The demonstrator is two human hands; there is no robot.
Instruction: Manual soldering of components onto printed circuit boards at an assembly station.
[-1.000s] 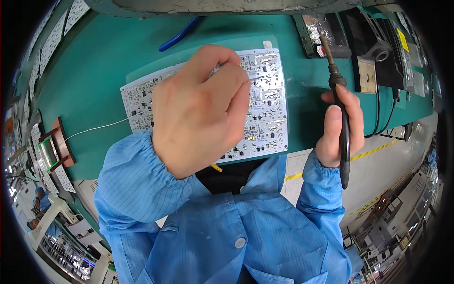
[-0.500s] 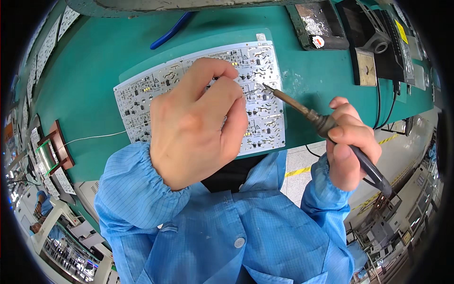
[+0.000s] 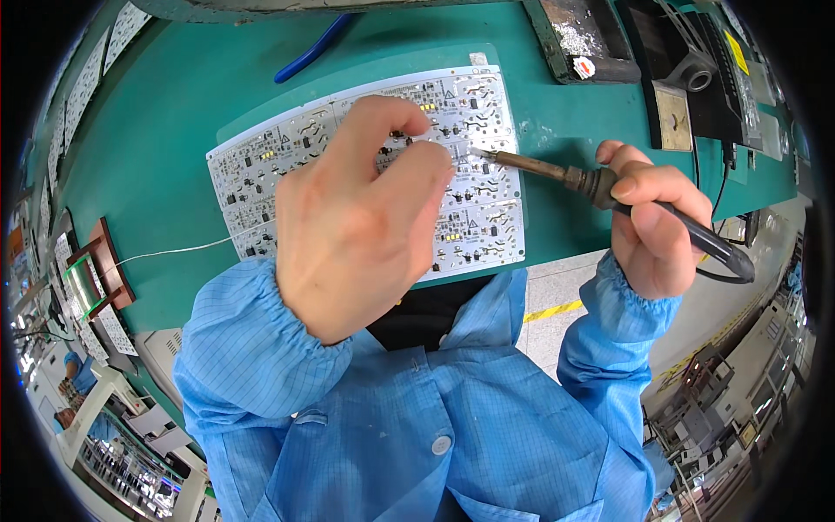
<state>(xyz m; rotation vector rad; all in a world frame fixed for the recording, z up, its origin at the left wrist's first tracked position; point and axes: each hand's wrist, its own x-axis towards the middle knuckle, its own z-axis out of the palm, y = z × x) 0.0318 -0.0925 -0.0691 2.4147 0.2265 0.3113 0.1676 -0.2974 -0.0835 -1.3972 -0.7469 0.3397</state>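
A white circuit board panel, dotted with small dark and yellow components, lies on the green mat in front of me. My right hand is closed around the dark handle of a soldering iron. The iron's tip points left and meets the right part of the panel, as far as I can see. Over the panel's middle, my left hand is closed in a pinch on a thin solder wire. That wire trails left to a spool on a brown stand. My fingers hide the wire's end.
Blue-handled pliers lie beyond the panel. Far right stand a dark tray with metal bits and a soldering iron holder with a tan sponge. A black cord hangs past the mat's right edge.
My right hand has moved up slightly, and the iron now lies flatter, its tip a little farther left on the panel. The left hand stays nearly in place, still pinching.
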